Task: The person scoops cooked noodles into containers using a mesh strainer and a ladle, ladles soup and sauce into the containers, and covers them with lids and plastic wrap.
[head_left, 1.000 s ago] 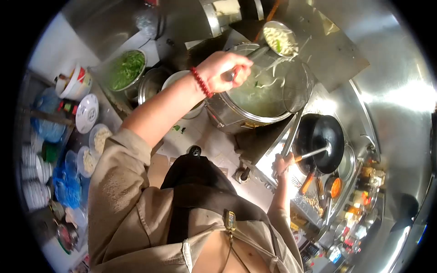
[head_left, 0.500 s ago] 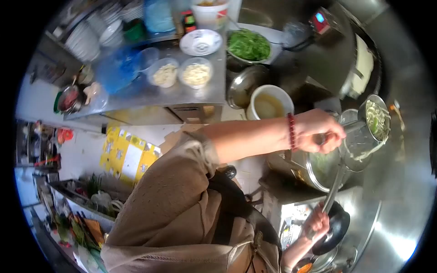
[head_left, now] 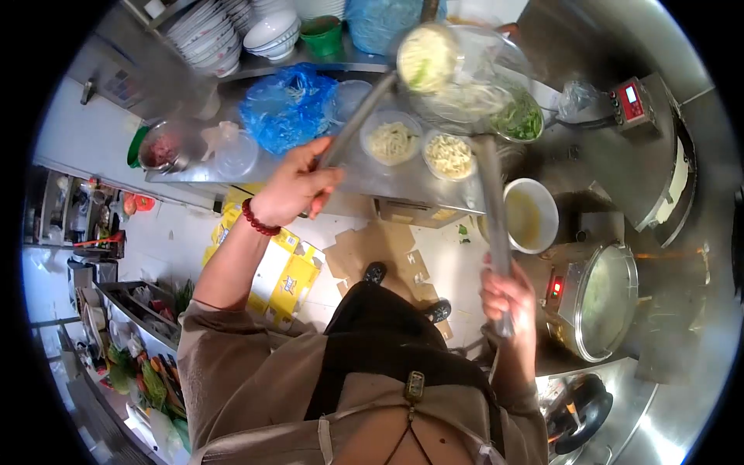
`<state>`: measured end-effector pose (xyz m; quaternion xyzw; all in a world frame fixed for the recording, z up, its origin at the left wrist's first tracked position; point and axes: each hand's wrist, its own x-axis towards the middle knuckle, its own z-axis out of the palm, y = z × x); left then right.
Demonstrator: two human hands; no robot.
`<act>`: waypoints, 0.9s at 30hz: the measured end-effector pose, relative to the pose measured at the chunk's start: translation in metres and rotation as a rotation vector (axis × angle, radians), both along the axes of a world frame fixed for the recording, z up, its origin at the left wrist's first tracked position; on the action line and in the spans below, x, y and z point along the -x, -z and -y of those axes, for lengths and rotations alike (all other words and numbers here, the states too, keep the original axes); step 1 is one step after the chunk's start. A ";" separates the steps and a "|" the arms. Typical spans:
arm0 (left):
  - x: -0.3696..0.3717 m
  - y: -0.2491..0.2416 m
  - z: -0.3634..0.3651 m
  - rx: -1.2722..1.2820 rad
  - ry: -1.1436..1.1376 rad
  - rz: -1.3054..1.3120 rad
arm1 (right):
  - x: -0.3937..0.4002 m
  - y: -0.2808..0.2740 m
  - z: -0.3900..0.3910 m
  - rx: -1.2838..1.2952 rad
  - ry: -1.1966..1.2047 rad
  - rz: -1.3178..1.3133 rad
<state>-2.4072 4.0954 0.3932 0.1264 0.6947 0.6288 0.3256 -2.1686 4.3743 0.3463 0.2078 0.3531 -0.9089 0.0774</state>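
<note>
My left hand (head_left: 298,180), with a red bead bracelet at the wrist, is closed round the long handle of a ladle (head_left: 427,59). Pale noodles and a bit of green fill its round head, which hangs over the back of the steel counter. My right hand (head_left: 509,294) grips the thick metal handle of a strainer (head_left: 474,97). The strainer's head is smeared by motion, with pale strands about it, close to the ladle. Beneath them stand two clear tubs, one of pale strips (head_left: 391,142) and one of pale chopped pieces (head_left: 449,157).
A steaming pot (head_left: 608,302) stands at the right, with a white bucket of yellowish liquid (head_left: 532,217) behind it. Leafy greens (head_left: 518,116) lie beyond the tubs. A blue plastic bag (head_left: 288,108) and stacked bowls (head_left: 203,35) are at the back left. Flattened cardboard (head_left: 376,252) covers some floor.
Both hands have swung left from the pot to the counter, carrying the ladle and the strainer. The view has turned with them, so my feet and both arms now show.
</note>
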 end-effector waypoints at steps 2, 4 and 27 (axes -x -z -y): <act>0.032 0.020 0.030 0.040 -0.049 -0.028 | 0.049 0.009 0.026 -0.147 -0.052 0.077; 0.062 0.045 0.054 0.098 -0.092 -0.083 | 0.092 0.024 0.054 -0.273 -0.100 0.102; 0.079 0.138 0.102 0.525 -0.236 -0.747 | 0.143 0.053 0.135 -1.521 -0.176 0.077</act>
